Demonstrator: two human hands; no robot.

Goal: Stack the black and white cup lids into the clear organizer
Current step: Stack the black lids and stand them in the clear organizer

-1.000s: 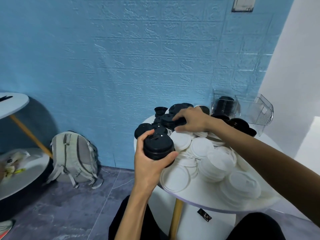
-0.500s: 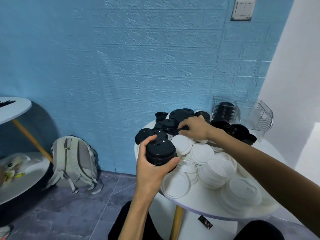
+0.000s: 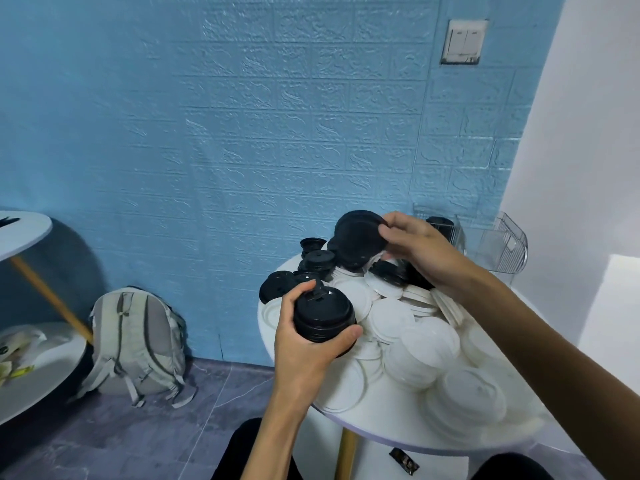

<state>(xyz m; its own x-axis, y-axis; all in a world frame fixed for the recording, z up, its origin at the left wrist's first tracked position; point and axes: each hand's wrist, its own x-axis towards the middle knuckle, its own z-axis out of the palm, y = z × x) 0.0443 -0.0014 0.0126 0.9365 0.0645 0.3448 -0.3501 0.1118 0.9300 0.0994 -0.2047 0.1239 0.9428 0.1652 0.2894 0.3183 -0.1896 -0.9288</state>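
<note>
Both forearms are bare to the bottom of the view, with no sleeve showing. The left hand and right hand carry no gloves, rings or watch. Dark trousers cover the legs.

A big blue wall with a bumpy brick pattern fills the back. A white light switch sits high on it. On the right is a plain white wall. The floor is dark grey (like marble). A grey backpack leans against the blue wall, near a round white side table with a wooden leg.
</note>
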